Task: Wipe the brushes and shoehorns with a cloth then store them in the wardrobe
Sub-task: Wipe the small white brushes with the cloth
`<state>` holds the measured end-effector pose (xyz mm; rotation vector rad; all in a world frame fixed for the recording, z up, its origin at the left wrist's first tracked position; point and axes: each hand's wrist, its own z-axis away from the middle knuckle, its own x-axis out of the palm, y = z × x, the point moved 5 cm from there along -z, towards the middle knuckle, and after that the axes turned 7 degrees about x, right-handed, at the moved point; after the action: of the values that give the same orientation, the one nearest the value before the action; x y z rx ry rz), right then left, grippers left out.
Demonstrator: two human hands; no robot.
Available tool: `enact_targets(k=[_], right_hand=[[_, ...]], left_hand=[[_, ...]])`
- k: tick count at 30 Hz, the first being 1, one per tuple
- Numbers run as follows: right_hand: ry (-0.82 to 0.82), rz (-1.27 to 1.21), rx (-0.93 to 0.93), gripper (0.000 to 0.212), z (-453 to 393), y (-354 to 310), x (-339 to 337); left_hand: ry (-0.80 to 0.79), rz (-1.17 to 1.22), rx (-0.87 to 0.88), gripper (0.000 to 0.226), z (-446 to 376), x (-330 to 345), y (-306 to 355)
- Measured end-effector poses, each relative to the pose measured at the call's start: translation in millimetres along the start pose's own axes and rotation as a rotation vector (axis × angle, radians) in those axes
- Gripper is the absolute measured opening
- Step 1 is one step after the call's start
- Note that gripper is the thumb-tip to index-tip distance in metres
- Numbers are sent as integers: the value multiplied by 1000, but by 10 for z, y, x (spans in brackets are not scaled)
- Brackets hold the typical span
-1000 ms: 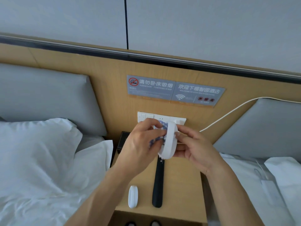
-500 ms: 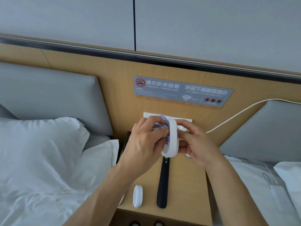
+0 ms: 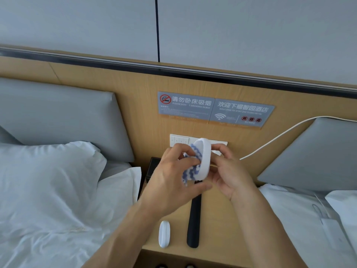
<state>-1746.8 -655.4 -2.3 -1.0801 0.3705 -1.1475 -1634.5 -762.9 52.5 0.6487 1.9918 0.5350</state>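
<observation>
**Desk:** Head camera caption, please. What is in hand?

**Photographer:** Above a light wooden bedside counter point(image 3: 210, 225), the right hand point(image 3: 229, 175) pinches a white oval plastic brush point(image 3: 203, 159) by its far side, its long axis running up and away. The left hand point(image 3: 173, 182) bunches a blue-and-white striped cloth point(image 3: 191, 167) against the brush's near face. Both grips are narrow and full.

**Desk:** And what waits?

**Photographer:** A second small white oval brush point(image 3: 164, 234) and a long black plastic shoehorn point(image 3: 194, 223) lie on the counter below the hands, side by side but apart, long axes pointing toward the headboard. The small brush lies nearer the left forearm; the shoehorn sits almost directly beneath the held brush. Wiping looks underway; the wardrobe is not in view.
</observation>
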Motion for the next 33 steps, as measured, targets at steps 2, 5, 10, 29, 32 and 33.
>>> enact_targets(k=[2, 5, 10, 29, 32, 33], right_hand=[[13, -54, 7, 16, 2, 18, 41], [10, -127, 35, 20, 16, 39, 41], [-184, -222, 87, 34, 99, 24, -57], [-310, 178, 166, 40, 185, 23, -96], [-402, 143, 173, 62, 229, 102, 8], [-417, 129, 166, 61, 240, 116, 42]], left_hand=[[115, -26, -65, 42, 2, 21, 24], [116, -18, -68, 30, -46, 17, -13], [-121, 62, 17, 25, -188, -138, -128], [-168, -104, 67, 35, -354, -265, -299], [-99, -126, 42, 30, -389, -263, -240], [-72, -136, 25, 27, -387, -250, -210]])
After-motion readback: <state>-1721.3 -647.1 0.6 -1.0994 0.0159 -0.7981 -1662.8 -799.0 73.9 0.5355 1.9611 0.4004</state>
